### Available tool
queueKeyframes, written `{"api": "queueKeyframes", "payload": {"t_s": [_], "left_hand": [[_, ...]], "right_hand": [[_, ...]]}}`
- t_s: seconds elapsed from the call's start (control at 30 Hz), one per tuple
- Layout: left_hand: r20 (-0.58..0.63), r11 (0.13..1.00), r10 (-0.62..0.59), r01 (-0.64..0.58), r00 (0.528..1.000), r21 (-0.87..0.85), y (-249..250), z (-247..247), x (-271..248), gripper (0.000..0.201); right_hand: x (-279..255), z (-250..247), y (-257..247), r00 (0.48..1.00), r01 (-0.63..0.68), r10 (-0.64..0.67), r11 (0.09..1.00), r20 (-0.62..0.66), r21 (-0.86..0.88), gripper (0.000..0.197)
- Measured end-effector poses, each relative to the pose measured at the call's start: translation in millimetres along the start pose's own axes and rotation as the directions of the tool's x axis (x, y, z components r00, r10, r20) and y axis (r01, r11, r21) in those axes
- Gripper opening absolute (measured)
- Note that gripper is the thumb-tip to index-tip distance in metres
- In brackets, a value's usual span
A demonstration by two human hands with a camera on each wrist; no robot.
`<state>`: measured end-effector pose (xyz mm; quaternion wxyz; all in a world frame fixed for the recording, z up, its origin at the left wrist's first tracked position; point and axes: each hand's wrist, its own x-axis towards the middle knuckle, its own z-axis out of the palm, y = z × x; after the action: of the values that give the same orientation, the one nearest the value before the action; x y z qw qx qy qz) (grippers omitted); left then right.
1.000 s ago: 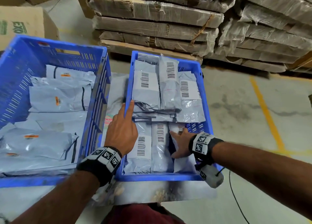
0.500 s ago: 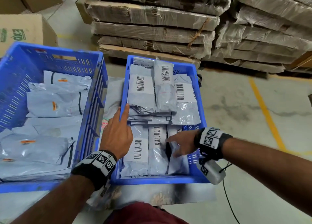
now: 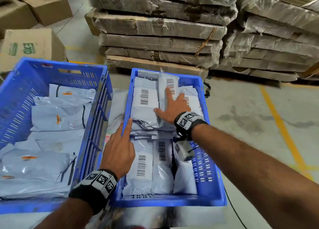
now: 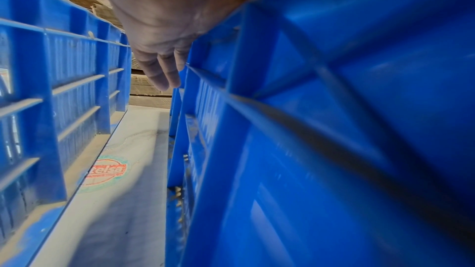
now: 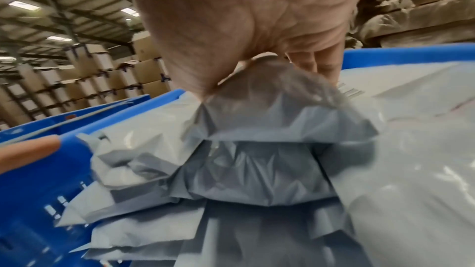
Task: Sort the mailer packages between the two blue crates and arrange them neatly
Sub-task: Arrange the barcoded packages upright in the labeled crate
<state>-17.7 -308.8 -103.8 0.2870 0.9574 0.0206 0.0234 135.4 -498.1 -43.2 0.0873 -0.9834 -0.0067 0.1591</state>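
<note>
Two blue crates stand side by side. The small right crate [image 3: 208,180] holds grey mailers with barcode labels in two rows. My right hand [image 3: 170,108] lies flat with spread fingers on the far row of mailers [image 3: 145,104], the index finger on a barcode; in the right wrist view the palm [image 5: 246,27] presses the top of a mailer stack [image 5: 257,149]. My left hand [image 3: 120,149] rests on the left rim of that crate, index finger stretched along the edge, and its fingers [image 4: 164,72] hang between the crates. The big left crate [image 3: 20,90] holds larger grey mailers [image 3: 58,115] with orange marks.
Shrink-wrapped stacks of flat cardboard [image 3: 158,35] on a pallet stand just behind the crates. Cardboard boxes [image 3: 31,44] sit at the far left. A yellow floor line [image 3: 279,125] runs at the right. The crates rest on a pale surface [image 4: 123,200] with a red sticker.
My right hand has moved from the near row of mailers to the far row and now lies flat on it. The left hand has stayed on the crate's left rim.
</note>
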Motion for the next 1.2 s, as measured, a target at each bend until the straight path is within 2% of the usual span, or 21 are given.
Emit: {"api": "queueKeyframes", "payload": {"t_s": [0.07, 0.17, 0.27, 0.33, 0.4, 0.47, 0.53, 0.6, 0.67, 0.73, 0.83, 1.0, 1.1, 1.2], "left_hand": [[0.005, 1.000, -0.001, 0.001, 1.000, 0.008, -0.2, 0.6, 0.1, 0.076], [0.010, 1.000, -0.015, 0.015, 1.000, 0.023, 1.3, -0.6, 0.3, 0.076], [0.006, 0.999, -0.026, 0.026, 1.000, 0.026, 4.8, -3.9, -0.6, 0.074], [0.005, 1.000, -0.025, 0.025, 1.000, 0.005, 6.4, -5.2, 0.1, 0.073], [0.019, 1.000, -0.025, 0.025, 0.999, 0.000, 6.3, -5.8, 1.4, 0.072], [0.040, 0.999, -0.028, 0.027, 0.999, 0.023, 5.6, -6.4, 1.7, 0.073], [0.057, 0.999, -0.032, 0.030, 0.998, 0.033, 5.5, -6.9, 1.2, 0.075], [0.059, 0.998, -0.035, 0.032, 0.998, 0.048, 4.9, -6.9, -0.1, 0.076], [0.060, 0.997, -0.030, 0.026, 0.998, 0.066, 4.0, -5.8, -0.3, 0.075], [0.060, 0.997, -0.024, 0.020, 0.998, 0.069, 2.7, -4.6, 0.3, 0.075], [0.060, 0.998, -0.019, 0.016, 0.998, 0.057, 2.3, -3.8, 0.7, 0.074], [0.058, 0.997, -0.047, 0.043, 0.997, 0.068, 6.0, -7.7, 0.0, 0.075], [0.061, 0.996, -0.056, 0.051, 0.997, 0.079, 6.0, -7.1, 0.6, 0.078], [0.058, 0.996, -0.042, 0.038, 0.997, 0.076, 4.2, -4.7, 1.0, 0.078]], "right_hand": [[9.7, 6.2, -0.7, 0.999, -0.043, 0.044, 0.998, -0.017, 0.053, 0.090], [10.0, 2.8, 1.6, 0.999, -0.036, 0.037, 0.998, -0.022, 0.049, 0.084], [-8.5, -10.7, 5.5, 1.000, 0.008, -0.007, 0.998, -0.030, 0.062, 0.081], [-39.3, -23.0, 8.6, 0.997, 0.077, -0.078, 0.993, 0.007, 0.088, 0.079], [-83.3, -37.3, 12.3, 0.979, 0.166, -0.175, 0.982, 0.106, 0.087, 0.077], [-130.7, -49.6, 15.6, 0.934, 0.237, -0.243, 0.970, 0.263, 0.053, 0.075], [-166.6, -50.8, 19.6, 0.882, 0.270, -0.249, 0.963, 0.399, 0.002, 0.074], [-183.5, -39.8, 18.6, 0.850, 0.290, -0.245, 0.957, 0.467, -0.026, 0.075], [-184.0, -19.3, 11.8, 0.837, 0.304, -0.242, 0.951, 0.490, -0.050, 0.079], [-172.6, 7.6, 1.0, 0.851, 0.308, -0.236, 0.948, 0.470, -0.081, 0.079], [-147.8, 45.8, -18.8, 0.869, 0.253, -0.178, 0.962, 0.462, -0.105, 0.082], [-112.1, 85.4, -42.5, 0.857, 0.171, -0.097, 0.980, 0.505, -0.102, 0.090], [-102.7, 95.8, -47.4, 0.795, 0.155, -0.128, 0.988, 0.593, 0.006, 0.095], [-100.1, 81.5, -43.3, 0.659, 0.239, -0.262, 0.962, 0.706, 0.133, 0.086]]}}
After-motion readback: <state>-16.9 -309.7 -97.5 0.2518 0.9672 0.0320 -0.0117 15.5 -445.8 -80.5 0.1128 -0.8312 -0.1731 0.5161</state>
